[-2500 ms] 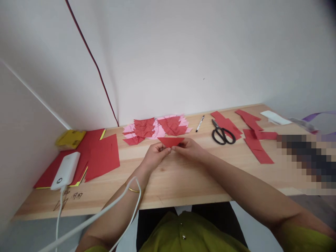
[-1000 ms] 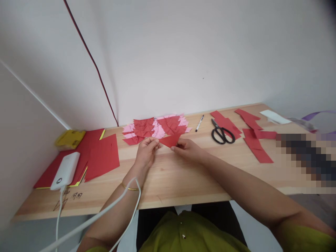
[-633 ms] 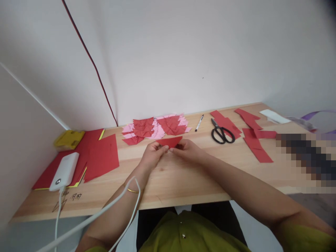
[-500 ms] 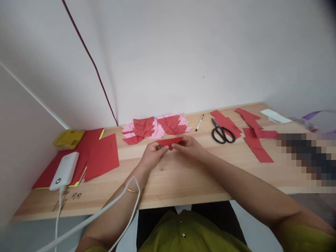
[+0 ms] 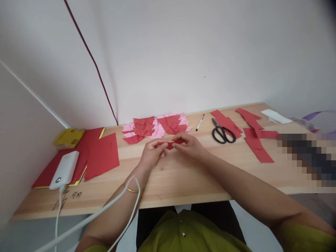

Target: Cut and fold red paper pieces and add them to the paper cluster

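Observation:
A small folded piece of red paper (image 5: 170, 145) is pinched between both hands above the middle of the wooden table (image 5: 183, 182). My left hand (image 5: 152, 151) grips its left end between thumb and fingers. The right end sits in the pinch of my right hand (image 5: 191, 147). Fingers cover much of the paper, so its full folded shape is hidden. Just beyond the hands, folded red pieces (image 5: 172, 124) and pink pieces (image 5: 158, 130) lie in overlapping heaps near the wall.
At left a white power bank (image 5: 67, 168) with a cable rests on red sheets (image 5: 103, 157), beside a yellow packet (image 5: 69, 138). Rightward lie a pen (image 5: 200, 122), black-handled scissors (image 5: 223, 134), red paper strips (image 5: 258, 150) and white paper (image 5: 275, 116). A white cable (image 5: 91, 221) crosses my left forearm.
The red paper shows less between my hands, its long top edge now mostly behind the fingers. My fingers have shifted their hold slightly; the things on the table have not moved.

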Tool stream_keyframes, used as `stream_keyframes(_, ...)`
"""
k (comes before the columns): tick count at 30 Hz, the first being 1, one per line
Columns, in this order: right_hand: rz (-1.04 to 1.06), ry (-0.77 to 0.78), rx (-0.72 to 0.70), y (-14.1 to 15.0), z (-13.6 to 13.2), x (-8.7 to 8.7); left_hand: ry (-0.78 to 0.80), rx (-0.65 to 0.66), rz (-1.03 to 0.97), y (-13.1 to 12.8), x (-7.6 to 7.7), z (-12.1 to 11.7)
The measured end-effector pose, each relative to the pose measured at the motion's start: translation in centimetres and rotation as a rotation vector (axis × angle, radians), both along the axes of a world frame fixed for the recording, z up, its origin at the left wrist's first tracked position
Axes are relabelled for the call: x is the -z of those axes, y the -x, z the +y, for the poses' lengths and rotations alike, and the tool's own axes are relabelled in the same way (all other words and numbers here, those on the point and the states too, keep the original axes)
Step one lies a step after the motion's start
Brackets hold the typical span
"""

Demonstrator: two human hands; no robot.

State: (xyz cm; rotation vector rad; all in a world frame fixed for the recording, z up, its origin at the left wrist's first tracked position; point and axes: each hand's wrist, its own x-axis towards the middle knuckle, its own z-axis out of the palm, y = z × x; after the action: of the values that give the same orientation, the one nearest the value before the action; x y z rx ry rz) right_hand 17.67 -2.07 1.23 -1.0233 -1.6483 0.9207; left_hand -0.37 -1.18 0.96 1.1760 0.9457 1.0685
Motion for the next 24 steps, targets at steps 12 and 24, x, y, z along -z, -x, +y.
stream_keyframes(12,-0.107,-0.112,0.028,-0.6,0.0,-0.5,-0.062,-0.044,0.073,0.1,-0.2,0.0)
stream_keyframes(24,-0.143,-0.174,0.050,0.4,-0.3,-0.2,-0.177,-0.002,0.214,-0.6,-0.4,-0.7)
